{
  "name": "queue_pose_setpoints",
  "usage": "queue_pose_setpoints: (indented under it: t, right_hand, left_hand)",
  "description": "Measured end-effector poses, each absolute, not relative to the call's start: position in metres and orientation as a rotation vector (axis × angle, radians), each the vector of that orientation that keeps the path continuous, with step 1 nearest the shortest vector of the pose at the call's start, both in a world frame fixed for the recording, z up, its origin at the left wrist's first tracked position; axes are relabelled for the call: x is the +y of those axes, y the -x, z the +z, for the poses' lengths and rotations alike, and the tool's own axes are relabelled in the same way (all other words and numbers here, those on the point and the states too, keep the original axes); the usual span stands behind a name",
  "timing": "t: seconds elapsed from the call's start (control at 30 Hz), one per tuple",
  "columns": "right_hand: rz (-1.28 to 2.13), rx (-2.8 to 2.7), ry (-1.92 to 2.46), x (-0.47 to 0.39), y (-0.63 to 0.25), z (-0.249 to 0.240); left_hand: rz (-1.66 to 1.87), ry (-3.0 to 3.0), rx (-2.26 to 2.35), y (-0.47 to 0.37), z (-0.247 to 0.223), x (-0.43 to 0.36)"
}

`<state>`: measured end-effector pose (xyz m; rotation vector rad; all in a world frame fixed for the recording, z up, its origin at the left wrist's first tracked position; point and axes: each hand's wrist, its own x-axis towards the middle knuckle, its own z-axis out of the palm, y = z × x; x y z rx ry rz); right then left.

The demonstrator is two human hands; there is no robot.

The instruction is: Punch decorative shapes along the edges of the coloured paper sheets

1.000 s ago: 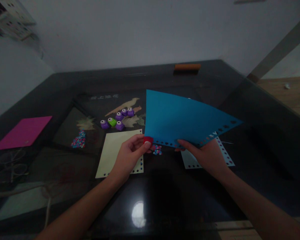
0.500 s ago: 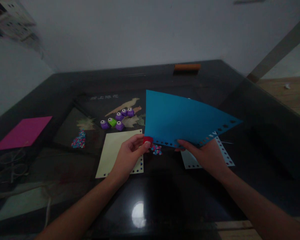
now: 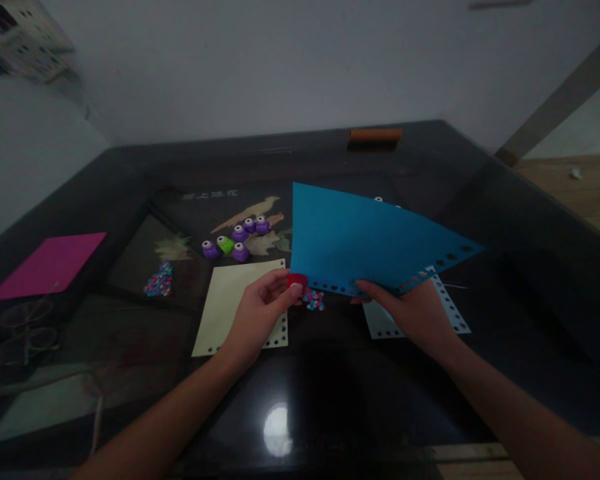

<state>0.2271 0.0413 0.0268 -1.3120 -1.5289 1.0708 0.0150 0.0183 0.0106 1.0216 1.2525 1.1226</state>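
Observation:
My left hand (image 3: 265,303) grips a small red punch (image 3: 297,281) at the lower left corner of a blue sheet (image 3: 355,233). Its thumb lies on the punch. My right hand (image 3: 415,310) pinches the lower edge of the same sheet, thumb on top and fingers mostly hidden behind. Small shapes are cut along the sheet's lower and right edges. Colourful confetti (image 3: 314,300) lies just under the punch. A cream sheet (image 3: 230,293) with cut-out shapes is beneath my left hand, and a pale sheet (image 3: 453,307) with similar holes is partly covered by my right.
Several purple punches (image 3: 240,252) and a green one (image 3: 225,245) stand behind the cream sheet. Further left are a confetti pile (image 3: 160,280) and a magenta sheet (image 3: 47,265). An orange-brown roll (image 3: 375,135) lies near the table's back edge.

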Motion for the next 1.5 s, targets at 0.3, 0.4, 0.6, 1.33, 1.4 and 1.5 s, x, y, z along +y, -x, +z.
queue_pose_setpoints:
  t: [0.3,0.4,0.6,1.33,1.4,1.5]
  right_hand:
    - [1.071,-1.554,1.319,0.0414,-0.2288,0.0255]
    - [1.046,-1.585,1.321,0.0417,-0.2292,0.0249]
    - [1.031,-1.578,1.339,0.0411,-0.2308,0.0214]
    - [1.019,-1.572,1.371,0.0403,-0.2303,0.0216]
    - [1.014,-1.572,1.38,0.0399,-0.2305,0.021]
    - [0.977,-1.587,1.382,0.0399,-0.2307,0.0208]
  left_hand:
    - [1.118,-1.034,1.265,-0.015,0.0109,0.0186]
    - [1.12,-1.025,1.264,-0.015,0.0106,0.0187]
    - [1.119,-1.029,1.26,-0.014,0.0082,0.0195]
    - [1.115,-1.061,1.249,-0.0134,0.0078,0.0192]
    - [1.115,-1.054,1.251,-0.0137,0.0082,0.0192]
    - [1.113,-1.048,1.27,-0.0142,0.0092,0.0193]
